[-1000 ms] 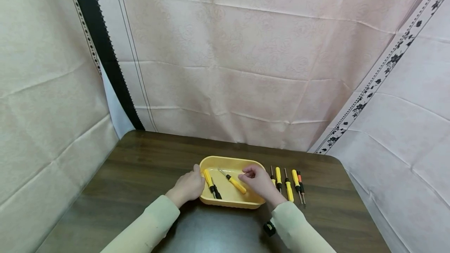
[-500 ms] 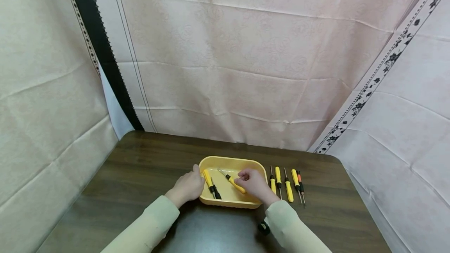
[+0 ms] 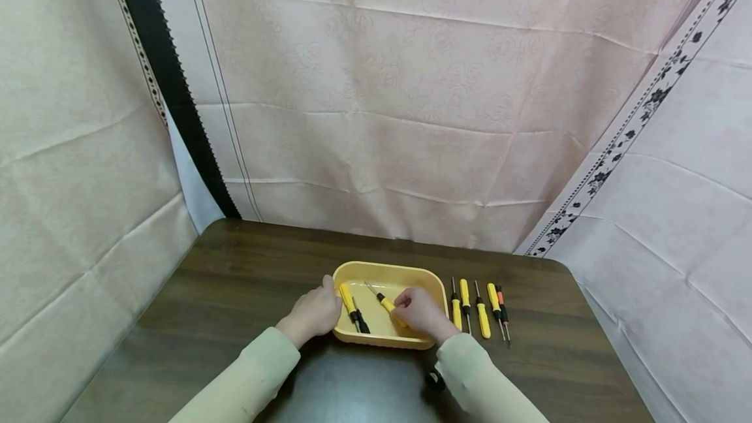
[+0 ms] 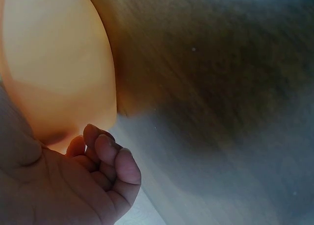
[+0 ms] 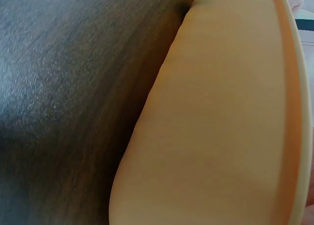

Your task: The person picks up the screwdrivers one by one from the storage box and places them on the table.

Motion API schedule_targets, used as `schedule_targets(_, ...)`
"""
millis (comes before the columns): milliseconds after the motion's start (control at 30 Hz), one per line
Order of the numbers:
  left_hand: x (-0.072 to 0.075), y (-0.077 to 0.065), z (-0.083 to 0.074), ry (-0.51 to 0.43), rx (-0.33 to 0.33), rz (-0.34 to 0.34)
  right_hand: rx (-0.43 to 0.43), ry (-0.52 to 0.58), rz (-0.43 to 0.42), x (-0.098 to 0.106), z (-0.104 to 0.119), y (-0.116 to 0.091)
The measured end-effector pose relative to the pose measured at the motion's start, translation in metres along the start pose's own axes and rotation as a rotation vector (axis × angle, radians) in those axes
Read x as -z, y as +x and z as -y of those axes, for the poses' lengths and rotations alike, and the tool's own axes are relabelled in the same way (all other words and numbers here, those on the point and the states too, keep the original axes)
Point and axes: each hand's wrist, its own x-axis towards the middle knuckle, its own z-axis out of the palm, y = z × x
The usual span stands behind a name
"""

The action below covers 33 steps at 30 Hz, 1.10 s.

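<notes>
A yellow plastic tray (image 3: 384,341) stands on the dark wooden table. My left hand (image 3: 318,309) grips its left end, thumb at the rim; in the left wrist view the curled fingers (image 4: 128,167) lie against the tray's outer wall (image 4: 59,48). Inside the tray, my right hand (image 3: 422,311) pinches the yellow handle of a screwdriver (image 3: 384,301), whose thin shaft points to the far left. The hand covers part of that handle. Left of it in the tray lie a yellow-handled screwdriver (image 3: 348,297) and a black-handled screwdriver (image 3: 361,325).
Right of the tray, several screwdrivers lie side by side on the table (image 3: 264,266), among them a yellow one (image 3: 482,320) and a red-and-black one (image 3: 501,299). In the right wrist view the tray's side wall (image 5: 216,112) fills much of the frame. Patterned cloth (image 3: 376,83) hangs behind the table.
My right hand has moved left and down inside the tray onto the yellow screwdriver handle, which has shifted slightly. The left hand has stayed at the tray's left end.
</notes>
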Motion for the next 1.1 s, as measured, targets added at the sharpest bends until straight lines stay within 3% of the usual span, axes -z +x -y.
schedule_targets(800,-0.0008,-0.001,0.0,0.006,-0.014,-0.006,-0.005,-0.078,0.067,-0.0043,0.0043,-0.0053)
schedule_targets(1100,0.0015,-0.0012,-0.0013,-0.001,0.012,0.005,0.002,-0.078,0.064,0.0025,0.008,-0.0054)
